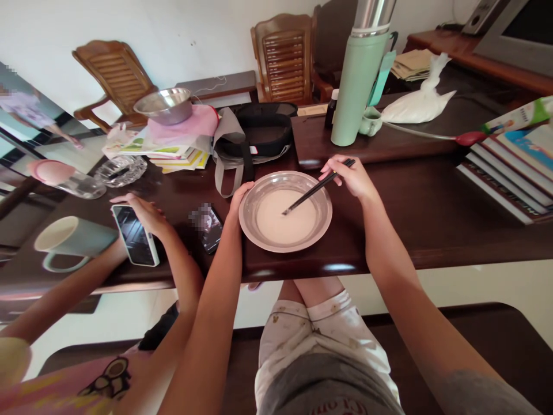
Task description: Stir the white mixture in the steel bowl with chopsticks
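A metal bowl (318,227) with pale batter sits near the front edge of the dark wooden table (410,219). My left hand (238,199) is closed on the bowl's left rim. My right hand (351,176) pinches a pair of dark chopsticks (317,187), and their tips dip into the batter in the middle of the bowl.
Another person at my left holds a phone (135,235) beside a mug (71,237). A second phone (208,227) lies by my left arm. A green thermos (358,86), white bag (421,101), black bag (263,135), second metal bowl (164,105), glass ashtray (121,170) and stacked books (514,167) stand behind.
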`<state>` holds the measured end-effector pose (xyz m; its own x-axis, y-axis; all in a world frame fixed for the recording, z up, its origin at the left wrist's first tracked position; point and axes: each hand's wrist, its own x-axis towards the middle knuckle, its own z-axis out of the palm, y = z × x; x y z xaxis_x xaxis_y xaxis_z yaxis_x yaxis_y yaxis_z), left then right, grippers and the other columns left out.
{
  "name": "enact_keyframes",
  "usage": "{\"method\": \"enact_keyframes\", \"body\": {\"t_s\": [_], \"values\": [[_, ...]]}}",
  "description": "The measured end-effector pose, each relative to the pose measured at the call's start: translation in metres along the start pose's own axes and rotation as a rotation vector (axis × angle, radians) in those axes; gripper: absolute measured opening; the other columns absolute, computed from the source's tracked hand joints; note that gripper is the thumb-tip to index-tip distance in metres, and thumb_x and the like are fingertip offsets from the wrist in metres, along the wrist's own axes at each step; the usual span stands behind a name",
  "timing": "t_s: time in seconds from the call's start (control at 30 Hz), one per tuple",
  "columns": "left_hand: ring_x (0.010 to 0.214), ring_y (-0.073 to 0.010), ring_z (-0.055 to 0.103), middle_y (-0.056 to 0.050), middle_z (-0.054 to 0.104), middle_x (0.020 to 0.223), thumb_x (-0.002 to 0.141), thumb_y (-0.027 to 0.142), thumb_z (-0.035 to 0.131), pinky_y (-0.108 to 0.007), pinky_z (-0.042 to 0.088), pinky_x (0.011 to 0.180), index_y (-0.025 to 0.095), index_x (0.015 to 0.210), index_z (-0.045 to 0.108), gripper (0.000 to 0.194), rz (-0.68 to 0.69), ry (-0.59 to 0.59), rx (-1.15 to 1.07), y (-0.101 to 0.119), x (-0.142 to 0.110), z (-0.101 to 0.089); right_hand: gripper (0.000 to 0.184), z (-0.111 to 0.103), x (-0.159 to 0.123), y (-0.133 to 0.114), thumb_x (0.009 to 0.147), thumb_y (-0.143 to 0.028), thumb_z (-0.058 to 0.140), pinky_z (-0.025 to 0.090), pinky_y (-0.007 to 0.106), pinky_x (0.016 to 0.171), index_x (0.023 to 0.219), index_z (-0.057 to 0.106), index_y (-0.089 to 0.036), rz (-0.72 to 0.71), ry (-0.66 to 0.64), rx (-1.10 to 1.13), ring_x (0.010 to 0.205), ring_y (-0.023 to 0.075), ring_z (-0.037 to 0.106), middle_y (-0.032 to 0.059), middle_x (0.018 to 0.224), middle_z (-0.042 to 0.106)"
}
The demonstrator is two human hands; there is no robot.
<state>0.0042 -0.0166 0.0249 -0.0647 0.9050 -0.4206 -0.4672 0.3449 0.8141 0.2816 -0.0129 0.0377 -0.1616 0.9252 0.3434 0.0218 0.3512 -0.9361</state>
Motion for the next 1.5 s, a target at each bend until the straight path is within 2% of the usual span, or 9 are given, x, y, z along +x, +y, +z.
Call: {"method": "enact_keyframes", "body": {"t_s": [0.1, 0.3, 0.53, 0.7, 0.83, 0.93, 1.2, 1.37, 1.5], "values": [[0.121, -0.0338, 0.051, -0.005, 0.07, 0.108, 0.096, 0.024, 0.03, -0.052, 0.048, 0.094, 0.009, 0.116, 0.055, 0.036, 0.003, 0.006, -0.001, 0.0003, -0.0008, 0.0004, 0.034, 0.0042, -0.0008, -0.0014, 0.082, -0.049, 0.061, 0.037, 0.021, 0.042, 0.078, 0.068, -0.016, 0.024, -0.12, -0.006, 0.047, 0.0074, 0.051, 0.0051, 0.072, 0.072], [0.12, -0.0318, 0.053, -0.004, 0.068, 0.111, 0.098, 0.029, 0.027, -0.052, 0.05, 0.093, 0.011, 0.123, 0.051, 0.039, 0.101, 0.06, 0.06, -0.0009, 0.0016, -0.0014, 0.035, 0.0021, -0.0001, -0.0024, 0.081, -0.05, 0.061, 0.032, 0.02, 0.038, 0.073, 0.066, -0.016, 0.005, 0.038, -0.015, 0.048, 0.0077, 0.053, 0.0054, 0.072, 0.072], [0.12, -0.031, 0.053, -0.003, 0.068, 0.112, 0.099, 0.036, 0.027, -0.053, 0.049, 0.095, 0.013, 0.125, 0.049, 0.041, 0.118, 0.064, 0.043, -0.0029, 0.0036, -0.0036, 0.035, 0.0062, -0.0002, -0.0008, 0.081, -0.051, 0.062, 0.039, 0.02, 0.044, 0.08, 0.068, -0.016, 0.01, -0.088, -0.011, 0.053, 0.0092, 0.056, 0.0052, 0.074, 0.073], [0.113, -0.0272, 0.059, -0.003, 0.073, 0.091, 0.096, 0.031, 0.039, -0.044, 0.052, 0.093, 0.012, 0.114, 0.057, 0.032, 0.052, 0.0, 0.093, -0.0004, 0.0015, -0.0024, 0.036, 0.001, 0.0004, 0.0001, 0.081, -0.051, 0.061, 0.03, 0.021, 0.036, 0.073, 0.067, -0.016, 0.005, 0.001, 0.007, 0.046, 0.0078, 0.051, 0.0057, 0.071, 0.072], [0.107, -0.0264, 0.061, -0.002, 0.072, 0.078, 0.092, 0.026, 0.046, -0.04, 0.052, 0.091, 0.012, 0.102, 0.062, 0.024, -0.026, -0.056, 0.076, 0.0013, 0.0009, -0.0023, 0.035, 0.0055, -0.0005, -0.002, 0.081, -0.05, 0.061, 0.039, 0.022, 0.043, 0.078, 0.068, -0.017, 0.044, -0.128, -0.003, 0.049, 0.0084, 0.054, 0.0058, 0.073, 0.072], [0.105, -0.0267, 0.062, -0.003, 0.071, 0.075, 0.091, 0.024, 0.047, -0.042, 0.05, 0.092, 0.01, 0.097, 0.063, 0.022, -0.04, -0.079, 0.038, 0.0009, 0.0006, -0.0021, 0.034, 0.0045, 0.0006, -0.0017, 0.081, -0.05, 0.062, 0.038, 0.021, 0.043, 0.077, 0.067, -0.017, 0.023, -0.025, -0.01, 0.053, 0.0088, 0.057, 0.0057, 0.074, 0.072], [0.112, -0.0313, 0.058, -0.003, 0.073, 0.089, 0.093, 0.025, 0.038, -0.046, 0.051, 0.09, 0.013, 0.104, 0.062, 0.029, -0.036, -0.051, 0.049, 0.0021, -0.0026, 0.0008, 0.036, 0.0044, 0.0001, 0.0001, 0.08, -0.051, 0.062, 0.04, 0.021, 0.043, 0.078, 0.069, -0.017, 0.028, -0.115, 0.007, 0.05, 0.0084, 0.055, 0.0053, 0.073, 0.072], [0.114, -0.033, 0.057, -0.002, 0.072, 0.097, 0.094, 0.026, 0.033, -0.048, 0.052, 0.089, 0.013, 0.109, 0.06, 0.033, -0.024, -0.005, 0.05, 0.0025, -0.0031, 0.0019, 0.037, 0.0007, 0.0009, -0.001, 0.079, -0.053, 0.062, 0.033, 0.02, 0.037, 0.073, 0.067, -0.016, -0.004, 0.053, -0.005, 0.047, 0.0083, 0.052, 0.0055, 0.07, 0.072], [0.114, -0.033, 0.057, -0.003, 0.072, 0.096, 0.094, 0.026, 0.035, -0.047, 0.051, 0.09, 0.013, 0.106, 0.061, 0.031, -0.058, -0.032, 0.02, 0.003, -0.0041, 0.0021, 0.037, 0.0037, -0.0005, -0.0016, 0.08, -0.053, 0.061, 0.036, 0.022, 0.039, 0.075, 0.068, -0.017, 0.041, -0.083, -0.012, 0.045, 0.0079, 0.05, 0.0054, 0.071, 0.072]]}}
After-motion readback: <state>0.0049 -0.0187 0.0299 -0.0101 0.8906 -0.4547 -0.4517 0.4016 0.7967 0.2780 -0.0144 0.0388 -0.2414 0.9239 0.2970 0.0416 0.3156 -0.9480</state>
